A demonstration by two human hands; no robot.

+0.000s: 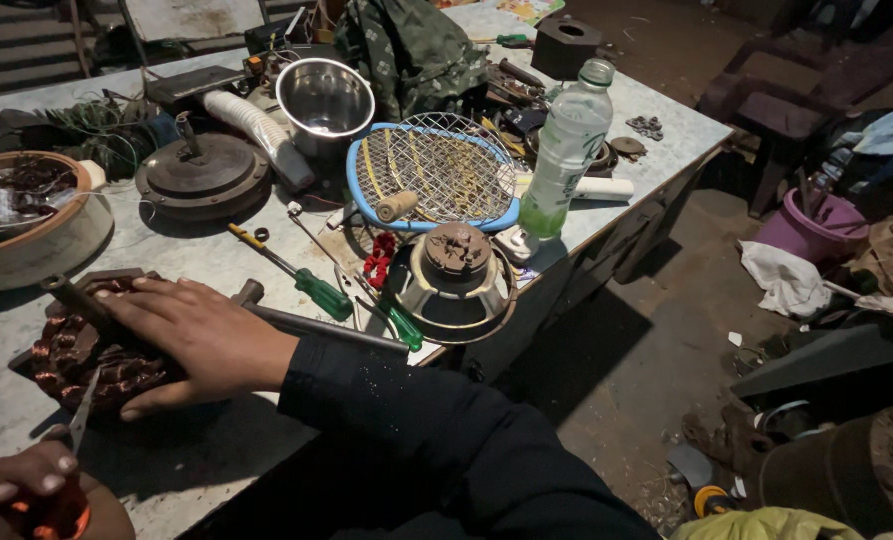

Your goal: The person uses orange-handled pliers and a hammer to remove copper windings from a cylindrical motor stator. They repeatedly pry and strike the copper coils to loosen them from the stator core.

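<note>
Mostly metal: right hand (191, 340) open flat on coppery wound stator (76, 355), left hand (26, 490) pinching thin blade (84, 415).

A single head-worn camera is looking steeply down from close range, tilting across the cluttered surface (216, 265) toward 11 o'clock, with the wearer's dark sleeve (436, 440) filling 6 o'clock and the dirt floor (646, 340) running off toward 3 o'clock.
</note>
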